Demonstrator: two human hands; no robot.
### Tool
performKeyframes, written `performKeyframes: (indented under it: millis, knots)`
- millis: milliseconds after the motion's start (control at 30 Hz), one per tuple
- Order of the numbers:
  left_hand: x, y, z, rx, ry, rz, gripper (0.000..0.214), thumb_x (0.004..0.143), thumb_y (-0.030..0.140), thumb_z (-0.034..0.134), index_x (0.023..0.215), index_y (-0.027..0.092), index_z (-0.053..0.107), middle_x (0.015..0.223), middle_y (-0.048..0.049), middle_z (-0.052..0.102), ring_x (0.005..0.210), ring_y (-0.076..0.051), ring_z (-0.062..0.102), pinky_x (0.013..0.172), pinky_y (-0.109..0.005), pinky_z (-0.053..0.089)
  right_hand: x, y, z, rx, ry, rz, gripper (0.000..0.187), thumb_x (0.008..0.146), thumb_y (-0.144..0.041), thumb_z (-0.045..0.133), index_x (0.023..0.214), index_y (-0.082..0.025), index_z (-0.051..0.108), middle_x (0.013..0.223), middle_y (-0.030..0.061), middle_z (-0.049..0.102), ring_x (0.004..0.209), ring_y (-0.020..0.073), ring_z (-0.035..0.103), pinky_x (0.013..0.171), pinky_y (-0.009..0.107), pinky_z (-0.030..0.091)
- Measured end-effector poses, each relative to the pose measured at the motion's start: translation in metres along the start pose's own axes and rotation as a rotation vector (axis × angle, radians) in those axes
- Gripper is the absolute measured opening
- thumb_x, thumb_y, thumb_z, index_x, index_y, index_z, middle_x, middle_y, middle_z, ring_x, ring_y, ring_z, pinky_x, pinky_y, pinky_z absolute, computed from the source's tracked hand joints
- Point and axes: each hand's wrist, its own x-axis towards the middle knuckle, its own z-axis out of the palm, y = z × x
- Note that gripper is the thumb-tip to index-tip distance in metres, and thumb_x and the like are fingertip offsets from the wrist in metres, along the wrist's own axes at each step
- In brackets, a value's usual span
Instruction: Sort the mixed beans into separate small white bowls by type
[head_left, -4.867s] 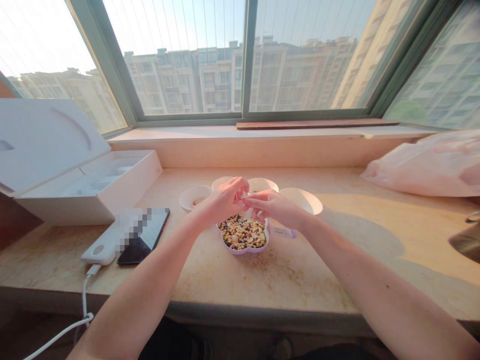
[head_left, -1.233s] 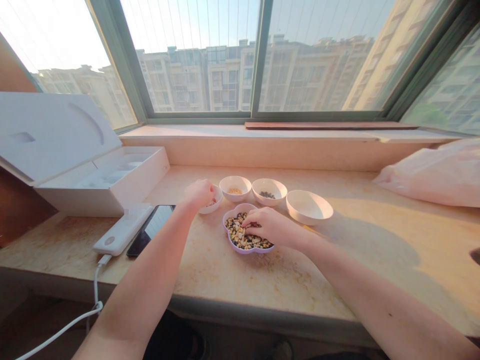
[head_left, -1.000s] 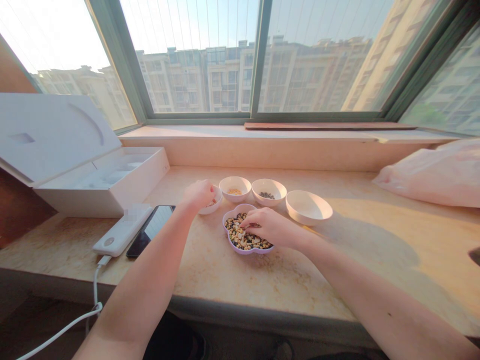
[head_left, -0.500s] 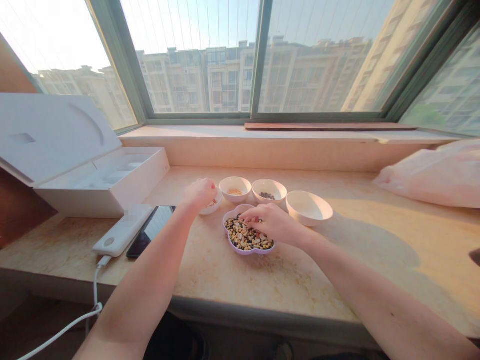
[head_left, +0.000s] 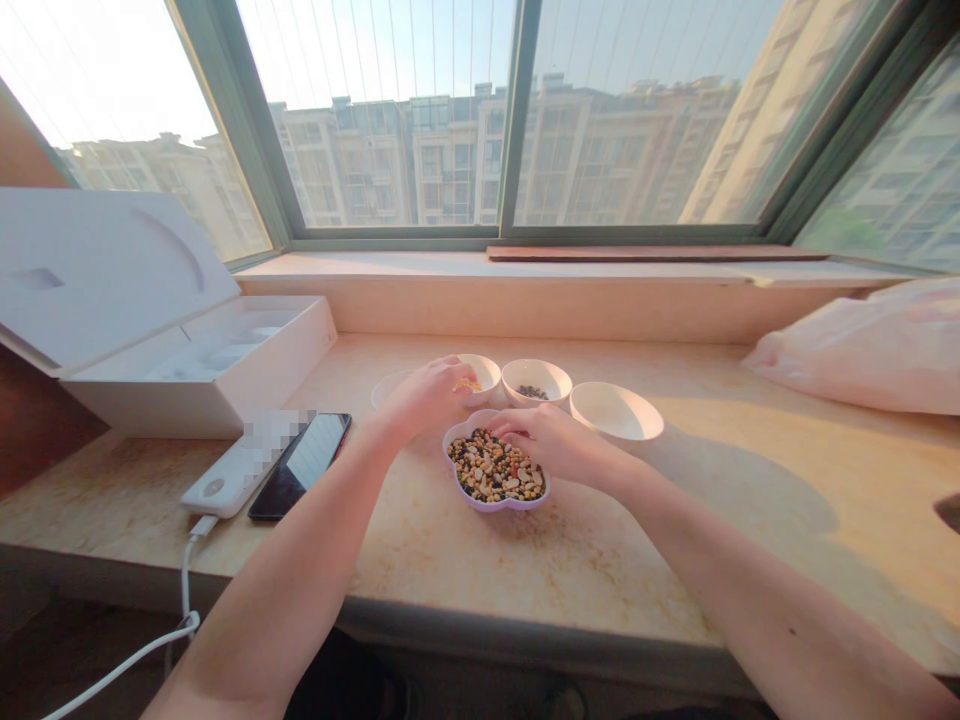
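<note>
Big picture: stone sill [head_left: 600, 560] runs across the scene under a green-framed window [head_left: 390, 120], apartment blocks [head_left: 420, 160] outside. Far right on the sill: pink plastic bag [head_left: 862, 360]. Left: open white box [head_left: 202, 370], lid tilted up. Near it, white power bank [head_left: 225, 475], partly pixelated, with white cable [head_left: 187, 590] running off the near edge, and phone [head_left: 300, 470] lying just beside it. Centre: purple flower-shaped dish [head_left: 495, 506] holding mixed beans [head_left: 495, 470]. Four white bowls sit in an arc on the far side of the dish: left bowl [head_left: 386, 388], mostly behind the left hand; yellow-grain bowl [head_left: 486, 368]; dark-bean bowl [head_left: 536, 380]; right bowl [head_left: 615, 412]. Left hand [head_left: 427, 400] is bunched, fingers curled down over the yellow-grain bowl, just beyond the dish; can't tell if it's pinching anything. Right hand [head_left: 544, 445] is curled over the far rim of the dish, fingertips [head_left: 499, 423] just above the beans; can't tell if it's gripping any.
</note>
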Motion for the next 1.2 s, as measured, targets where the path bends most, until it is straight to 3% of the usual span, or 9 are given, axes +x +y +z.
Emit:
performKeyframes:
  millis: [100, 267, 433, 567, 767, 867, 967, 1033, 1200]
  knots:
    - [0.002, 0.006, 0.003, -0.093, 0.005, 0.041, 0.026, 0.097, 0.029, 0.052, 0.108, 0.021, 0.074, 0.114, -0.0063, 0.070, 0.102, -0.020, 0.065, 0.091, -0.030, 0.049, 0.000, -0.002, -0.002, 0.241, 0.093, 0.081, 0.035, 0.096, -0.026, 0.054, 0.129, -0.025, 0.064, 0.099, 0.0071, 0.076, 0.085, 0.0214, 0.069, 0.074, 0.033, 0.054]
    - [0.005, 0.015, 0.016, -0.301, 0.050, 0.115, 0.033, 0.095, 0.035, 0.059, 0.123, 0.021, 0.069, 0.110, -0.0058, 0.071, 0.087, -0.014, 0.064, 0.080, -0.028, 0.051, 0.003, 0.002, -0.002, 0.689, 0.215, 0.198, 0.061, 0.092, -0.046, 0.063, 0.143, -0.018, 0.045, 0.070, 0.0017, 0.066, 0.062, 0.0171, 0.060, 0.055, 0.028, 0.048]
    - [0.006, 0.020, 0.030, -0.401, 0.026, 0.148, 0.022, 0.096, 0.027, 0.056, 0.107, 0.019, 0.074, 0.095, -0.0031, 0.074, 0.082, -0.014, 0.064, 0.079, -0.029, 0.052, 0.009, 0.008, -0.001, 0.945, 0.223, 0.239, 0.076, 0.086, -0.050, 0.068, 0.148, -0.018, 0.038, 0.080, 0.0026, 0.064, 0.066, 0.0154, 0.058, 0.055, 0.027, 0.046]
    - [0.009, 0.021, 0.038, -0.434, 0.130, 0.165, 0.017, 0.094, 0.021, 0.058, 0.099, 0.018, 0.073, 0.097, -0.0030, 0.073, 0.083, -0.013, 0.063, 0.081, -0.028, 0.052, 0.011, 0.010, 0.000, 1.019, 0.185, 0.221, 0.071, 0.086, -0.050, 0.069, 0.145, -0.019, 0.045, 0.089, 0.0052, 0.066, 0.070, 0.0138, 0.056, 0.056, 0.024, 0.046]
    - [0.011, 0.017, 0.036, -0.286, 0.197, 0.141, 0.019, 0.096, 0.025, 0.056, 0.094, 0.019, 0.074, 0.099, -0.0037, 0.072, 0.085, -0.015, 0.063, 0.081, -0.028, 0.050, 0.010, 0.005, -0.001, 0.913, 0.173, 0.235, 0.053, 0.099, -0.049, 0.049, 0.142, -0.018, 0.054, 0.104, 0.0115, 0.071, 0.072, 0.0152, 0.062, 0.056, 0.025, 0.051]
    - [0.011, 0.009, 0.030, -0.128, 0.236, 0.053, 0.026, 0.099, 0.027, 0.049, 0.093, 0.020, 0.074, 0.103, -0.0047, 0.073, 0.091, -0.017, 0.064, 0.085, -0.029, 0.048, 0.006, 0.004, 0.001, 0.581, 0.195, 0.254, 0.043, 0.101, -0.041, 0.046, 0.133, -0.017, 0.063, 0.105, 0.0130, 0.074, 0.073, 0.0179, 0.066, 0.059, 0.029, 0.053]
    - [0.015, -0.002, 0.026, 0.047, 0.217, -0.053, 0.031, 0.099, 0.023, 0.044, 0.092, 0.019, 0.073, 0.103, -0.0075, 0.073, 0.094, -0.021, 0.065, 0.086, -0.032, 0.046, 0.001, -0.002, 0.003, 0.112, 0.085, 0.061, 0.026, 0.095, -0.028, 0.054, 0.105, -0.020, 0.077, 0.097, 0.0093, 0.076, 0.085, 0.0227, 0.068, 0.076, 0.034, 0.053]
    - [0.017, -0.008, 0.026, 0.152, 0.170, -0.097, 0.031, 0.097, 0.020, 0.043, 0.089, 0.018, 0.073, 0.103, -0.0094, 0.072, 0.097, -0.023, 0.065, 0.085, -0.033, 0.046, -0.001, -0.007, 0.005, -0.082, 0.001, -0.054, 0.025, 0.093, -0.023, 0.054, 0.097, -0.021, 0.078, 0.102, 0.0090, 0.075, 0.096, 0.0252, 0.068, 0.086, 0.036, 0.051]
    - [0.020, -0.013, 0.031, 0.238, 0.085, -0.103, 0.032, 0.095, 0.018, 0.041, 0.093, 0.018, 0.073, 0.111, -0.0115, 0.072, 0.100, -0.026, 0.066, 0.086, -0.036, 0.045, -0.002, -0.013, 0.007, -0.177, -0.102, -0.083, 0.027, 0.094, -0.019, 0.051, 0.097, -0.020, 0.078, 0.110, 0.0095, 0.074, 0.096, 0.0247, 0.068, 0.085, 0.035, 0.049]
